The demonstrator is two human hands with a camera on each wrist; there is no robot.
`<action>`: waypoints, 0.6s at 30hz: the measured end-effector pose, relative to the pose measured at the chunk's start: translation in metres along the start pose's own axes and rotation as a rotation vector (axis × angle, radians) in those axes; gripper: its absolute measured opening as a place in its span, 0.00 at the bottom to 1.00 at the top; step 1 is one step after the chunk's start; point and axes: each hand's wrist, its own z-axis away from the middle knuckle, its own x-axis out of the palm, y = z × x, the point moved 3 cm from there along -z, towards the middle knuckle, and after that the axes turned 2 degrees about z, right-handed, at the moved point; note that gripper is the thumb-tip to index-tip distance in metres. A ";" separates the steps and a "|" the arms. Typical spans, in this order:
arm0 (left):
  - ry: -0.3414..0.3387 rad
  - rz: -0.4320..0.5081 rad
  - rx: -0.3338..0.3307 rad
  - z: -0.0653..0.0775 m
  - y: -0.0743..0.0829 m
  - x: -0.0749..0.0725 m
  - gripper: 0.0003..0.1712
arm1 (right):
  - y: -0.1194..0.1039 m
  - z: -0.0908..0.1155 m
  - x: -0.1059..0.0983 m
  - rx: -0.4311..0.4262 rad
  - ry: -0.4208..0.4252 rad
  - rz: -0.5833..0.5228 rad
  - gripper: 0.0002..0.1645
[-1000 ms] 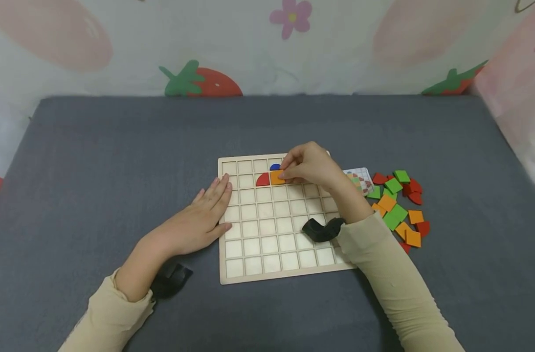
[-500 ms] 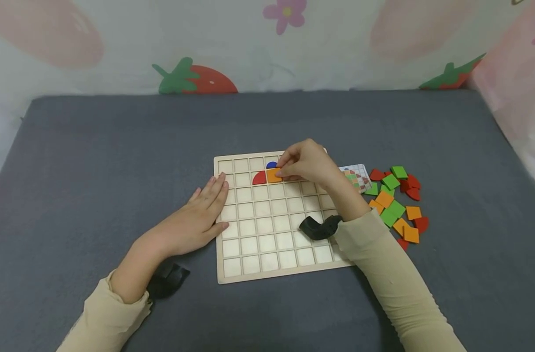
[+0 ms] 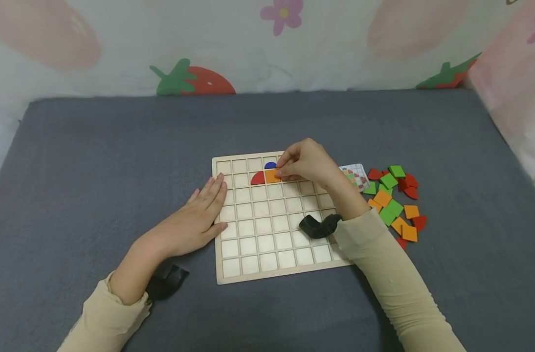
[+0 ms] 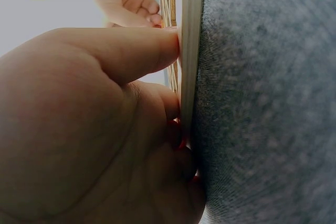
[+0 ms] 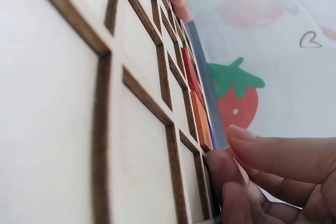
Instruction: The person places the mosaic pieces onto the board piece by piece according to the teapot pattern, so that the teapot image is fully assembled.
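Here's your desk (image 3: 118,146), broad and dark grey with a woven look, and behind it a pale hanging (image 3: 329,54) printed with fruit and flowers: two bright strawberries (image 3: 212,80) at the far edge, two pink flowers (image 3: 291,18) higher up. One wooden grid board (image 3: 250,264) lies flat before you, slightly turned.

Three coloured pieces show on it. The orange square (image 3: 271,176) sits in the second row from the far side, one red rounded piece (image 3: 258,178) in the cell just left of it, one blue rounded piece (image 3: 270,165) in the cell behind.

And there's your right hand (image 3: 309,164), thumb and fingers bent and right at the orange square's edge; whether they're clamped on anything, you can't tell. Your left hand (image 3: 192,220) lies with fingers straight, tips on the board's left border.

Over to the right: one printed card (image 3: 354,175), part-hidden by your forearm, then the loose heap. Five orange tiles (image 3: 409,233) in view, plus green tiles (image 3: 397,171) and red pieces (image 3: 419,223), overlapping too much for a sure count.
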 end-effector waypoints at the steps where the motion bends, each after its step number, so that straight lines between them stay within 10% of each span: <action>1: 0.001 -0.001 0.000 0.000 0.000 0.000 0.41 | 0.000 0.001 -0.001 -0.001 0.002 -0.004 0.09; 18: 0.008 -0.004 -0.004 0.000 -0.002 0.000 0.41 | -0.002 0.033 -0.078 -0.109 0.204 -0.012 0.14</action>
